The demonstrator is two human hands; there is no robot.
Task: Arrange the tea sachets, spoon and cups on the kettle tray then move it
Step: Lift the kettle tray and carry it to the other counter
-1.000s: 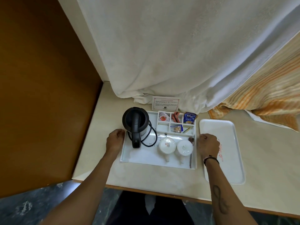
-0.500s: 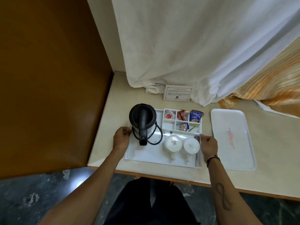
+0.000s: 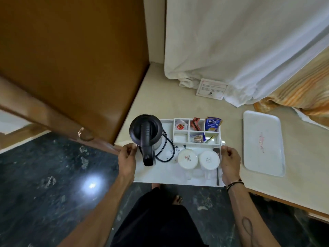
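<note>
I hold the white kettle tray (image 3: 160, 177) by both short sides; its near half hangs past the counter's front edge, over the floor. My left hand (image 3: 127, 158) grips the left rim, my right hand (image 3: 229, 162) the right rim. On the tray stand a black kettle (image 3: 146, 133) with its cord, two upturned white cups (image 3: 187, 158) (image 3: 209, 160), and a spoon (image 3: 217, 168) along the right side. Tea sachets (image 3: 212, 124) and other packets fill the compartments at the tray's back right.
A second white tray (image 3: 263, 143) lies on the beige counter (image 3: 160, 102) to the right. A printed card (image 3: 211, 89) leans against white curtains (image 3: 240, 41) at the back. A brown wooden panel (image 3: 71, 59) rises on the left. Dark floor and my feet are below.
The kettle tray has come toward me and off the counter's front edge, both hands still on its sides. My view has pulled back and to the left.
</note>
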